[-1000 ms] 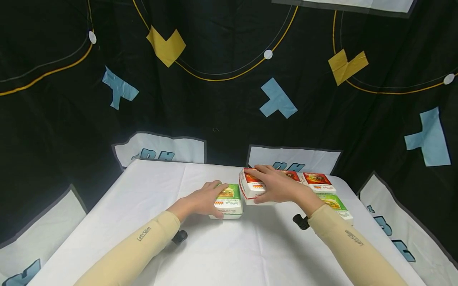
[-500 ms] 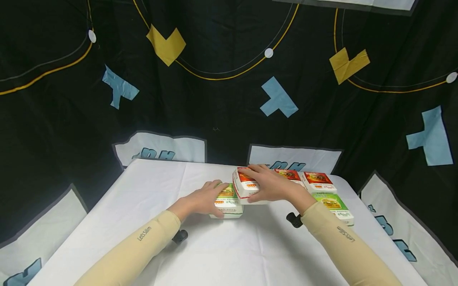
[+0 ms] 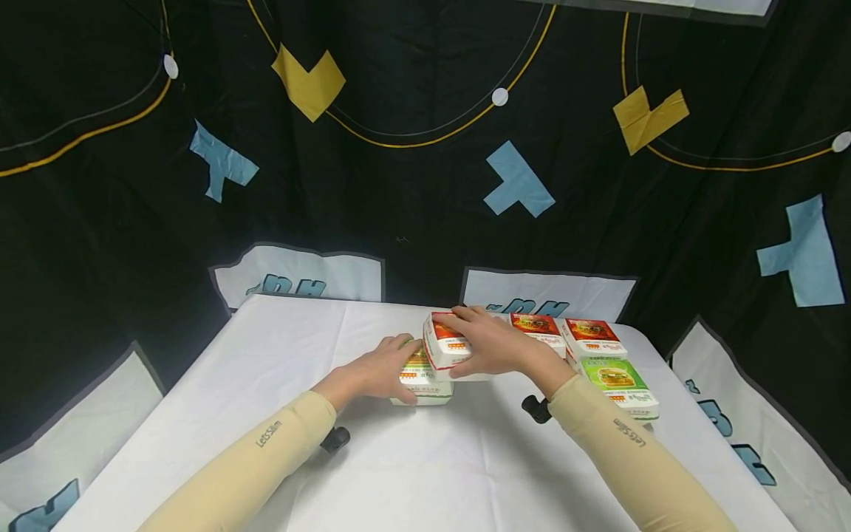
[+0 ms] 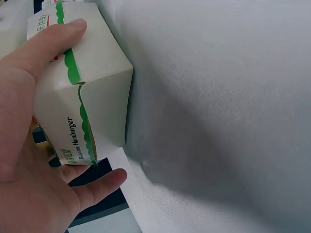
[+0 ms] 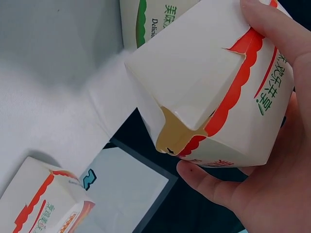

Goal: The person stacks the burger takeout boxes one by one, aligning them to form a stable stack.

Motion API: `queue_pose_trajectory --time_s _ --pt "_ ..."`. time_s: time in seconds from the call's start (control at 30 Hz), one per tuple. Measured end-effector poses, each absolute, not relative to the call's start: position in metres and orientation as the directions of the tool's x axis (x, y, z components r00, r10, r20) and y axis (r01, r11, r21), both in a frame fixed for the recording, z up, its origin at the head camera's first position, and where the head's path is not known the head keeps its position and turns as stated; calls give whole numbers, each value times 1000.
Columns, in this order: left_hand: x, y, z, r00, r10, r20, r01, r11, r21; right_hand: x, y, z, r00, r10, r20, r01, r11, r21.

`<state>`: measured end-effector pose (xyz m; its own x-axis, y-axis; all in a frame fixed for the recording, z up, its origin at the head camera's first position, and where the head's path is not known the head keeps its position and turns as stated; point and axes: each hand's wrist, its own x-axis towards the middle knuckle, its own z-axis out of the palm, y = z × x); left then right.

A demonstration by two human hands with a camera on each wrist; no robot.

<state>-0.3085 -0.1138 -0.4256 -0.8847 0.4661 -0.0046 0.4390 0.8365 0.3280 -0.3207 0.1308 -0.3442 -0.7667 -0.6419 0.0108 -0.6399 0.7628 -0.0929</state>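
Left hand [image 3: 374, 368], spread wide, grips the green-trimmed hamburger box [image 3: 426, 389]; right hand [image 3: 493, 344] likewise grips the red-trimmed box [image 5: 204, 73]. Light, level pressure should spare the card.

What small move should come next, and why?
Probably shift the raised red-and-white cardboard box left, over the green-and-white cardboard box: the right grip holds it only partly overlapping in head view; the left grip holds the latter.
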Motion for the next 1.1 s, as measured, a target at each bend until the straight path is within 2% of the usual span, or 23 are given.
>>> queue_pose_trajectory --time_s 0.33,0.63,1.1 --pt "-309 -112 -426 -889 458 8 424 817 391 -322 125 -348 -777 -630 4 -629 775 -67" --pt "-311 -112 -423 -886 464 6 431 819 379 -322 121 -347 -789 -614 39 -614 782 -112" --pt "-310 -112 -425 -889 458 -14 419 825 379 -315 128 -334 -791 -594 -146 -563 801 -205"
